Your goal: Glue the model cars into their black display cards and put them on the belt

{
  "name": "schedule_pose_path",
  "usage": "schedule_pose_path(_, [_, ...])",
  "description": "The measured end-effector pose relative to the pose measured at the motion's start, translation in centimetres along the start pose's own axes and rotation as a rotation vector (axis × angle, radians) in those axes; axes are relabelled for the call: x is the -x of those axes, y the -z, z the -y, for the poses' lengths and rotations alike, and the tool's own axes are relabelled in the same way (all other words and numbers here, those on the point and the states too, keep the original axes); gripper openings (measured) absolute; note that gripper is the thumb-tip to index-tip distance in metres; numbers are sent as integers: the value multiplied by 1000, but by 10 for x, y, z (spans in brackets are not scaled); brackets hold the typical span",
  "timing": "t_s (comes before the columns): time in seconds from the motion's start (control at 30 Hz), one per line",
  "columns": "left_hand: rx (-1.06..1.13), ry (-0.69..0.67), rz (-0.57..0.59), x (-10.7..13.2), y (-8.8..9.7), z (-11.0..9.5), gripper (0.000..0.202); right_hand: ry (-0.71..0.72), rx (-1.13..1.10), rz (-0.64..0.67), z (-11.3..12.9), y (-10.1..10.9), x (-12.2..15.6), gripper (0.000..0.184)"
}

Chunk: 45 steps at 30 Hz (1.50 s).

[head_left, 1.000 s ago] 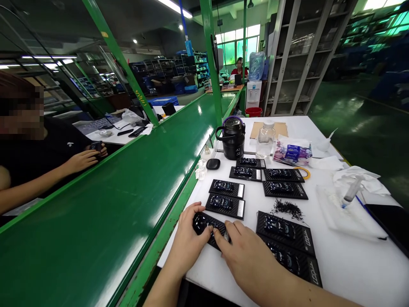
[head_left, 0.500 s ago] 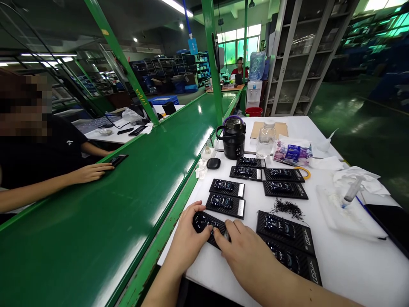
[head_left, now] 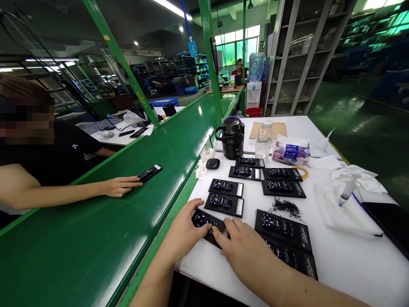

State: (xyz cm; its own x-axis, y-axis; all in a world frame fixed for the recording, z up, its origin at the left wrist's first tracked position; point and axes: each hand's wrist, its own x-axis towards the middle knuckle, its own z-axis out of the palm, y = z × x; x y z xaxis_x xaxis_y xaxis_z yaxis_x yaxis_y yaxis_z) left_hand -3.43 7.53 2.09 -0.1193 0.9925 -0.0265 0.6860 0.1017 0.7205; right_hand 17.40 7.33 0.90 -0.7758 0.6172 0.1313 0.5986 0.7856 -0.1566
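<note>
Black card (head_left: 204, 221) lies pinned under both hands (head_left: 217, 238) on the table.

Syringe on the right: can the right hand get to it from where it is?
Probably yes. The syringe lies uncovered on white tissue; between it and the right hand are only flat black cards and bare table.

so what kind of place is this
Most likely a factory assembly line: a long green conveyor belt runs beside a white worktable laid with rows of identical black carded parts, with storage racks behind.
</note>
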Motion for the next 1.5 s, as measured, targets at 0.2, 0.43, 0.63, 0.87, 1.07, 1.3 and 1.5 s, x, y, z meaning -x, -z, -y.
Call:
schedule_pose_path(0.2, [-36,-21,-1,2,0,3,63,-4,-6,-17,0,0,1,48])
schedule_pose_path(0.43, [-62,-25,-60,9,-11,6,65,-7,-21,-11,0,-1,1,48])
schedule_pose_path(0.63, [-81,-9,-44,8,-11,3,68,-18,-35,-5,0,0,-1,50])
schedule_pose_path(0.87, [-88,4,16,1,-1,0,71,-11,-23,-21,0,2,-1,50])
schedule_pose_path(1.07, [-79,-20,17,1,2,0,72,-1,9,-27,0,2,0,52])
schedule_pose_path(1.3, [10,-16,-60,6,-5,3,61,-5,6,-56,-1,-5,0,52])
schedule_pose_path(1.5, [-13,-10,-77,10,-12,0,65,-21,34,-39,4,-4,0,54])
